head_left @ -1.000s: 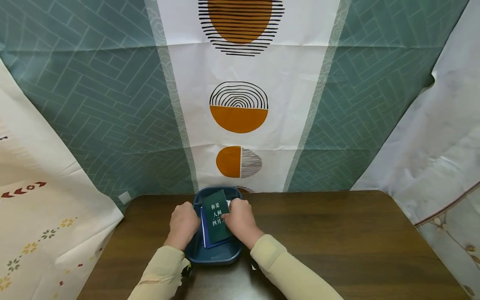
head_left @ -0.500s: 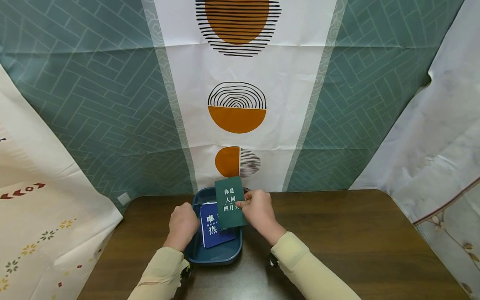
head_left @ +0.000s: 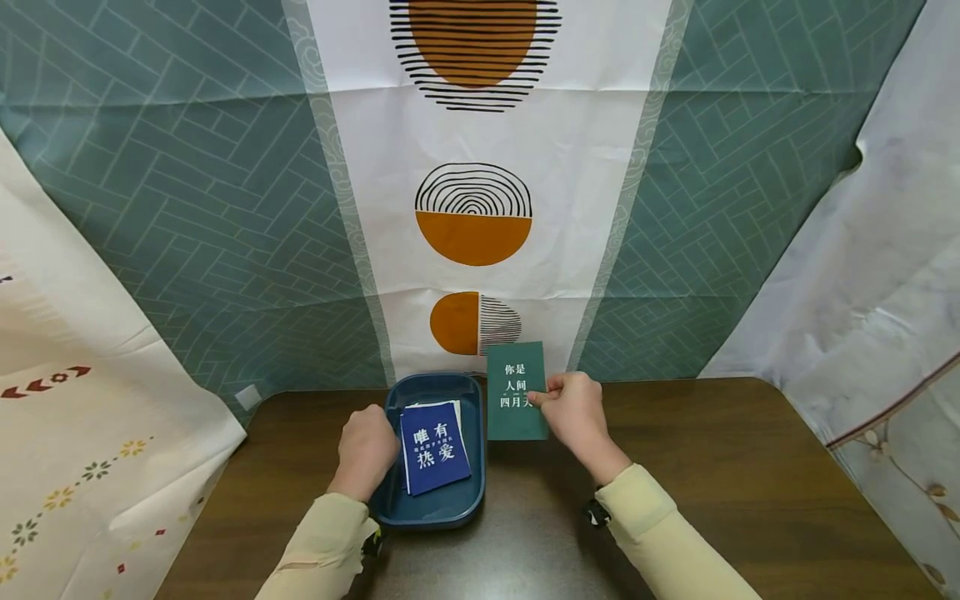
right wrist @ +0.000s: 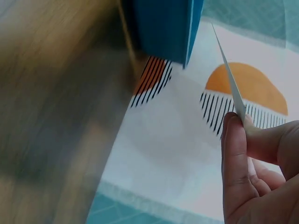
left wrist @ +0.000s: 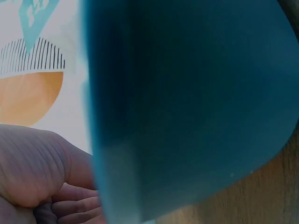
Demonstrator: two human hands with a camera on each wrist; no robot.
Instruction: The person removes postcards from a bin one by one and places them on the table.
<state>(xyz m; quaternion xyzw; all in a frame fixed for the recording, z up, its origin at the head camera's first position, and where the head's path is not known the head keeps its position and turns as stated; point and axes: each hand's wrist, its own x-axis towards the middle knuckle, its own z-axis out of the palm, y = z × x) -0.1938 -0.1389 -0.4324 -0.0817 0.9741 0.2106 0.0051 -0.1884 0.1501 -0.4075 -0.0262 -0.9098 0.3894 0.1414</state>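
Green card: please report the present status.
Right hand pinches green card beside blue tray. Left hand grips blue tray. Blue card inside. No obstruction visible.

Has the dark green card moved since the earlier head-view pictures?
Yes, rightward: the dark green card, pinched by the right hand, was inside the blue tray and is now just beyond the tray's right rim in the head view.

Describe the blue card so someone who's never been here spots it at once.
On the brown table is a dark blue tray. The blue card lies uppermost inside, bearing white characters. Its blue colour sets it apart from the green card, pinched by the right hand outside the tray.
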